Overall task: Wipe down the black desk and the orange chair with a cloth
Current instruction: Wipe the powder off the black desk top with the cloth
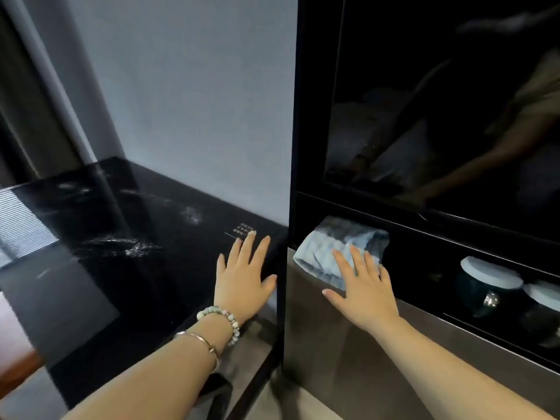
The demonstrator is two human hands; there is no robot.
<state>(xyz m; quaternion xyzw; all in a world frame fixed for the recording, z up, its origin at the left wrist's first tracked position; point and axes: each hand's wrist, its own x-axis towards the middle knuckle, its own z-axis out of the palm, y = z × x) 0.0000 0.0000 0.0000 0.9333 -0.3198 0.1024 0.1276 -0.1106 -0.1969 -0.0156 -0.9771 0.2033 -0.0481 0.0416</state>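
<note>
Right hand (360, 287), fingers straight, presses a pale blue cloth (328, 250) lying under its fingertips; left hand (242, 281) rests flat on the black desk (136, 283).

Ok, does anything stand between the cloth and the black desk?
Yes: the black upright frame separates the cloth, pressed under the right hand on the cabinet, from the desk. The left hand lies flat on the desk beside it.

The desk (127, 268) is glossy black with whitish smears. The cloth (330, 253) is pale blue, mottled grey. Two dark jars (481, 286) carry white lids. A wrist wears pale green-and-white beads (222, 318).
</note>
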